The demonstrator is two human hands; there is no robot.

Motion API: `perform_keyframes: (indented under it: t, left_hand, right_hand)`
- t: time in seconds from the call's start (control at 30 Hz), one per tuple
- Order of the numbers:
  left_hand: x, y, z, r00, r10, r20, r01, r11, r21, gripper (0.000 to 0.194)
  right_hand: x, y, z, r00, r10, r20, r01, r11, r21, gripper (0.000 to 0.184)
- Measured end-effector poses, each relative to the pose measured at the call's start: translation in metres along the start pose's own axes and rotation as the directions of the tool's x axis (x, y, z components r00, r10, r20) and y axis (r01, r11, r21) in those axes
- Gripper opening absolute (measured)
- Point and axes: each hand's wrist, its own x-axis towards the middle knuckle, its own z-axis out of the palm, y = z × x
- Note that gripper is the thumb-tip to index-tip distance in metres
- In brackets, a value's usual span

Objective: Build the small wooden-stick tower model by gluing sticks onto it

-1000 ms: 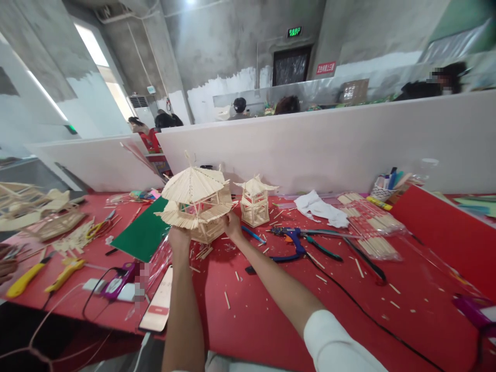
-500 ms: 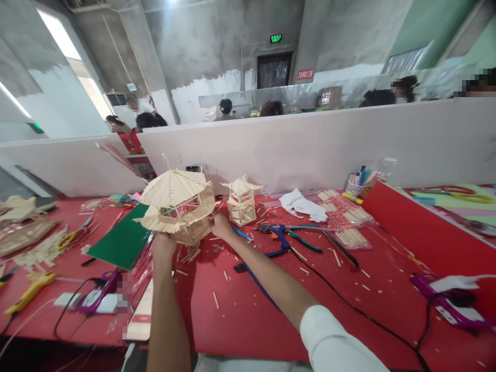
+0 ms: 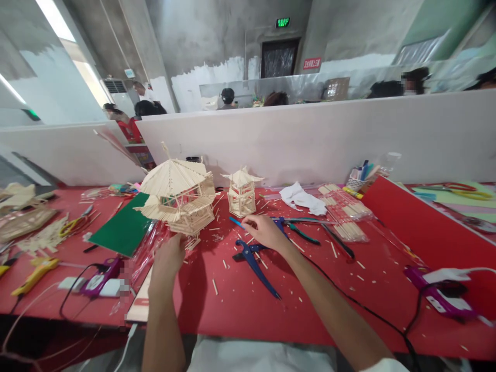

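Note:
A large pavilion model of pale wooden sticks (image 3: 172, 182) stands on the red table, its ribbed roof above a railed base. Right below its near left edge is my left hand (image 3: 168, 258), fingertips up at the base; the back of the hand hides most of the fingers. My right hand (image 3: 264, 230) has its thumb and fingers closed on the end of a slim blue pen (image 3: 235, 221) lying on the table. Just behind that hand stands a smaller stick tower (image 3: 242, 194). In front of it lies a blue-handled clamp-like tool (image 3: 258, 268).
Green-handled pliers (image 3: 304, 235), bagged sticks (image 3: 351, 219) and white tissue (image 3: 302, 199) lie to the right. A green board (image 3: 120, 225), yellow scissors (image 3: 72, 226) and a yellow glue gun (image 3: 36, 276) are on the left. Cables cross the table; a white partition (image 3: 271, 144) stands behind.
My right hand has left the pavilion's right side and moved right to the blue pen. My left hand has slid lower along the pavilion, which stays in place. The view has tilted down slightly.

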Motion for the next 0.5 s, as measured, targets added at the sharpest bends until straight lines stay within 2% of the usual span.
perform_keyframes:
  t: [0.13,0.3,0.5]
  left_hand:
    - [0.014,0.014,0.015,0.996,0.025,0.08,-0.028,0.999,0.034,0.027]
    - [0.027,0.015,0.037,0.987,0.064,0.146,-0.069,0.997,0.029,0.02]
    - [0.026,0.022,0.041,0.963,0.193,0.188,-0.19,0.981,-0.032,0.021]
  right_hand:
    - [-0.019,0.013,-0.002,1.0,0.01,0.002,-0.01,1.0,-0.015,0.018]
    - [-0.034,0.028,-0.012,0.997,0.054,-0.052,-0.053,0.998,0.029,0.021]
    - [-0.036,0.035,-0.018,0.989,0.074,-0.128,-0.067,0.996,0.061,0.023]
